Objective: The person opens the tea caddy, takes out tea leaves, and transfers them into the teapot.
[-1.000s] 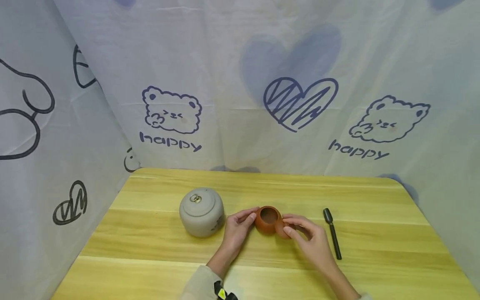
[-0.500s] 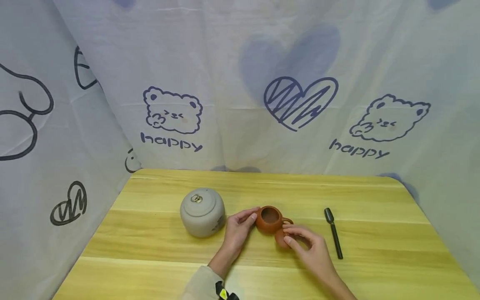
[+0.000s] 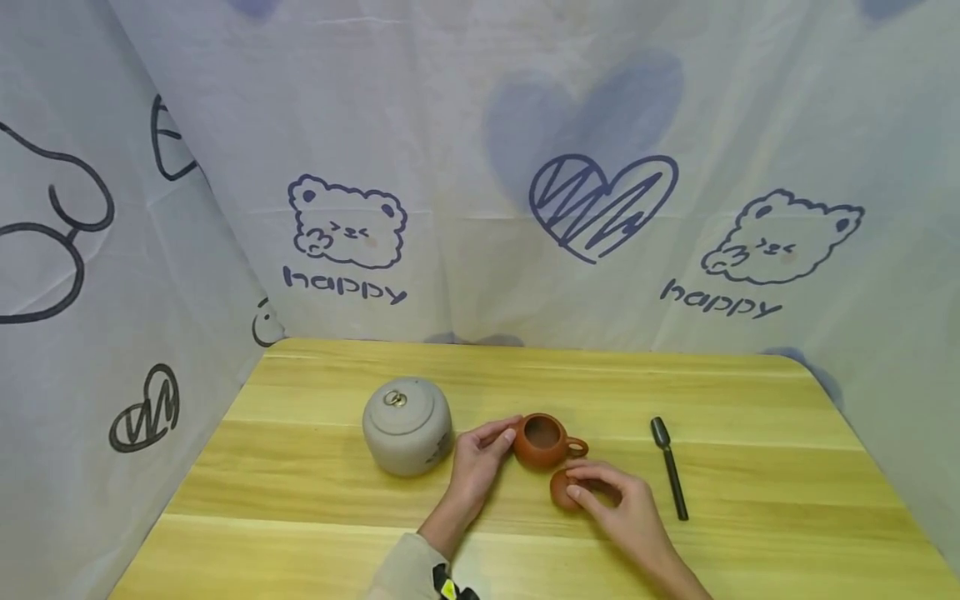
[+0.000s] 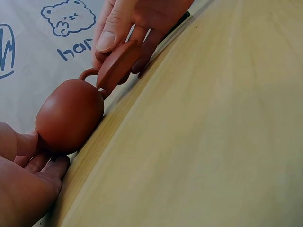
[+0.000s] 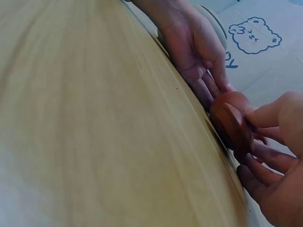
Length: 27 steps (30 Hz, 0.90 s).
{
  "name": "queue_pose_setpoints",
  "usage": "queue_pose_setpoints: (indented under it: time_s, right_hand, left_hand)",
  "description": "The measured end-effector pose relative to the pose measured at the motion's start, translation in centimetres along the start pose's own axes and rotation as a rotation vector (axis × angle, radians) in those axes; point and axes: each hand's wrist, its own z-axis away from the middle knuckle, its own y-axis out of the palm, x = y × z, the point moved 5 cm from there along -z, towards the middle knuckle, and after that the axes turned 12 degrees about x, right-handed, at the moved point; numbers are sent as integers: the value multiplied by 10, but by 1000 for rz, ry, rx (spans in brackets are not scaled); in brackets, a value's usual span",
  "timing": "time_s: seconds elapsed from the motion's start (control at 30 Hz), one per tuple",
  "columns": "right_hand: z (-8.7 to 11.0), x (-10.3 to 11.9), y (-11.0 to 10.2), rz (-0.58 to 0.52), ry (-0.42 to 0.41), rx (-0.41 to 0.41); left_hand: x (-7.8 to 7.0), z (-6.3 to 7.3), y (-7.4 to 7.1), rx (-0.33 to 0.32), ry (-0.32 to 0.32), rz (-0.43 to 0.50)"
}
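Observation:
A small reddish-brown clay teapot (image 3: 538,458) stands on the table, its round mouth uncovered and its loop handle pointing right. My left hand (image 3: 474,467) pinches it at the spout side between thumb and fingers, which hide the spout. Just in front of the handle, my right hand (image 3: 630,510) holds the matching teapot lid (image 3: 561,492) between thumb and fingers. In the left wrist view the lid (image 4: 117,66) is tilted on edge beside the teapot body (image 4: 71,116). The right wrist view has the lid (image 5: 233,127) overlapping the pot.
Left of the left hand sits a grey lidded jar (image 3: 407,429) with a metal ring on top. To the right lies a dark, slim scoop (image 3: 670,467). Behind the wooden table (image 3: 300,517) hangs a white cloth (image 3: 465,167) with printed drawings.
My right hand has moved the lid from beside the teapot's rim toward me, uncovering the handle to view. The left hand and the teapot have stayed in place.

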Motion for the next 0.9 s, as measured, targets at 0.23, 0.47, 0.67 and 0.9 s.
queue_pose_setpoints:
  time_s: [0.23,0.47,0.67,0.9]
  right_hand:
    - [1,-4,1,10,50,11]
    - [-1,-7,3,-9,93,27]
    - [-2,-3,2,3,77,26]
    - [-2,-6,2,9,59,46]
  left_hand:
    - [-1,0,1,4,-1,11]
    - [-4,1,-1,-4,8,-33]
    - [-3,1,-2,-5,3,-43]
    - [-2,1,-1,-4,0,-38]
